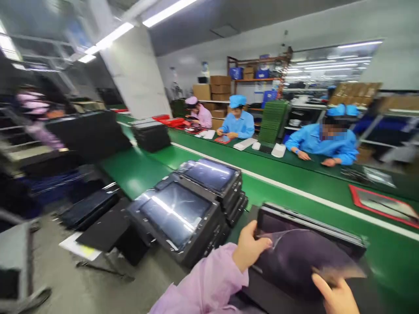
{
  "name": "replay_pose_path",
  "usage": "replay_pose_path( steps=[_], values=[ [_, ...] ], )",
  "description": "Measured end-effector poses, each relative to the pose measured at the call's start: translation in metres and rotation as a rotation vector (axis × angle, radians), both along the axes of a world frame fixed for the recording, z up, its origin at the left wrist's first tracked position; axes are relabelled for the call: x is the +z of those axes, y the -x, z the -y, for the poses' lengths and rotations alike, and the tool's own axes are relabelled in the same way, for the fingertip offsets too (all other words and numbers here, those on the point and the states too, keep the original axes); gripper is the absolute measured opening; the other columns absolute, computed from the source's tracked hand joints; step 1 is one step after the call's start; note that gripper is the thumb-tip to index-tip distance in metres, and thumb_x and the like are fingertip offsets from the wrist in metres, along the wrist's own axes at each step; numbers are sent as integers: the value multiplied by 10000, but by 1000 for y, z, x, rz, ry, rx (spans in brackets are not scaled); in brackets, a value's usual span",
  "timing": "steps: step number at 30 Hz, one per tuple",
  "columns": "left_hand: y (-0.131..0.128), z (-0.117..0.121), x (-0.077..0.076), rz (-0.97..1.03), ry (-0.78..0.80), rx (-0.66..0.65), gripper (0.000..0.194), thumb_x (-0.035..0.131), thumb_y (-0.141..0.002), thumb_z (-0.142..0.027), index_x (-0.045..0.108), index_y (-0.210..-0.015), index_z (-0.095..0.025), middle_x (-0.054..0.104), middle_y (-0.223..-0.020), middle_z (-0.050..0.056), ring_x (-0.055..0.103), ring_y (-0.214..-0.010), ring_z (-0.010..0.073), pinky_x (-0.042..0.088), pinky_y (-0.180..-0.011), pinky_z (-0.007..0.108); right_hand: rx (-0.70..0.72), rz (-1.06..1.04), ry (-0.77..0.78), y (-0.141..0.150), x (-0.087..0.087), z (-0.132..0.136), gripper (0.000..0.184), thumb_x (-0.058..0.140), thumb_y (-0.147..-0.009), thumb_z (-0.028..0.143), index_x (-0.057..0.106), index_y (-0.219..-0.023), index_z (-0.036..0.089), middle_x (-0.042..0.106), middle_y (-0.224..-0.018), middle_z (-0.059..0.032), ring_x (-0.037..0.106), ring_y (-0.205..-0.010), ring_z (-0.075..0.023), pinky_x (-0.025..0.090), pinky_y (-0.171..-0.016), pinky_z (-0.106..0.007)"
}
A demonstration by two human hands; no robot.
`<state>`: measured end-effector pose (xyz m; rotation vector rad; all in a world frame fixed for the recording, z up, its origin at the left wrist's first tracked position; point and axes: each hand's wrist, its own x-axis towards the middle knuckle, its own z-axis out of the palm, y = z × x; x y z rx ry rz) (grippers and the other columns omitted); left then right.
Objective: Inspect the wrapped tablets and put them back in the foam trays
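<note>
My left hand [250,247] is closed at the left end of a dark flat panel device [310,218], its thumb on the corner of a thin, dark translucent film [294,257]. Whether those fingers also grip the device is hard to make out. At lower right, my right hand [337,294] pinches the film's other side. Between both hands the film bows in front of the device, which stands tilted with its long metallic edge up. A dark mat or tray [262,290] lies underneath.
Left of my hands are stacks of black-framed screen panels [176,213]. A green conveyor belt [281,192] with a white line runs across. Beyond it, co-workers in blue [240,124] and pink sit working. A red-framed panel [382,203] lies at right; a cart [101,231] stands lower left.
</note>
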<state>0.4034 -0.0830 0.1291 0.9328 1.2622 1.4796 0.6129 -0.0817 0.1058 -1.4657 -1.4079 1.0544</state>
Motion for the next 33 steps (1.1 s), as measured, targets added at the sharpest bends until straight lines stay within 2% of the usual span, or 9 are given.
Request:
replay_pose_path(
  steps=[2, 5, 7, 10, 12, 15, 24, 29, 33],
  values=[
    [-6, -4, -4, -11, -97, -27, 306, 744, -461, -397, 550, -558, -180, 577, -517, -1, 524, -506, 158, 462, -512, 302, -5, -2, -86, -9, 6, -2, 459, 708, -527, 663, 648, -656, 227, 713, -677, -87, 687, -727, -336, 581, -708, -481],
    [-12, -7, -10, -4, -106, -143, 351, 779, -453, -436, 551, -546, -186, 592, -491, 2, 555, -475, 171, 483, -490, 310, -12, -135, -225, -11, 21, -5, 563, 684, -534, 729, 648, -772, 219, 728, -761, -94, 692, -738, -287, 578, -712, -428],
    [-12, -6, -8, -9, -170, -168, 391, 802, -463, -459, 586, -638, -183, 651, -591, 23, 623, -559, 199, 523, -532, 318, -5, -205, -294, -7, 31, -5, 618, 677, -558, 734, 638, -883, 210, 725, -886, -117, 691, -821, -276, 574, -737, -400],
    [-10, -2, 4, -36, -460, -122, 527, 791, -548, -529, 610, -906, -187, 713, -891, 75, 691, -747, 216, 570, -666, 327, 52, -302, -382, 0, 41, -3, 566, 680, -624, 683, 617, -939, 216, 705, -998, -120, 687, -869, -260, 574, -738, -375],
    [-8, 2, 13, -95, -608, -130, 513, 722, -647, -562, 591, -978, -193, 717, -944, 89, 701, -774, 205, 575, -695, 317, 105, -329, -424, 2, 43, -1, 498, 662, -663, 667, 616, -879, 220, 719, -894, -95, 694, -802, -251, 573, -706, -375],
    [-7, 8, 19, -174, -643, -189, 419, 639, -721, -577, 590, -858, -183, 727, -787, 72, 701, -700, 196, 576, -630, 291, 182, -344, -417, 0, 40, 1, 444, 655, -685, 652, 605, -799, 225, 711, -744, -67, 681, -711, -246, 561, -661, -390],
    [0, 15, 15, -136, -731, -313, 297, 599, -813, -472, 603, -996, -238, 718, -892, 43, 690, -757, 183, 582, -663, 302, 233, -434, -410, -2, 34, 6, 457, 709, -625, 648, 565, -776, 242, 704, -729, -53, 672, -692, -236, 551, -635, -394],
    [-1, 13, -10, -184, -708, -176, 419, 568, -808, -538, 552, -1088, -227, 684, -938, 65, 683, -785, 194, 573, -668, 320, 346, -292, -332, -9, 21, -4, 484, 743, -623, 591, 606, -922, 236, 708, -948, -94, 669, -895, -250, 547, -757, -398],
    [-8, -1, -43, -198, -411, 62, 486, 541, -746, -661, 582, -843, -186, 664, -779, 43, 645, -674, 172, 542, -634, 306, 310, -68, -121, -12, 5, -13, 413, 648, -692, 593, 665, -807, 196, 719, -853, -122, 687, -820, -295, 555, -754, -448]
  ],
)
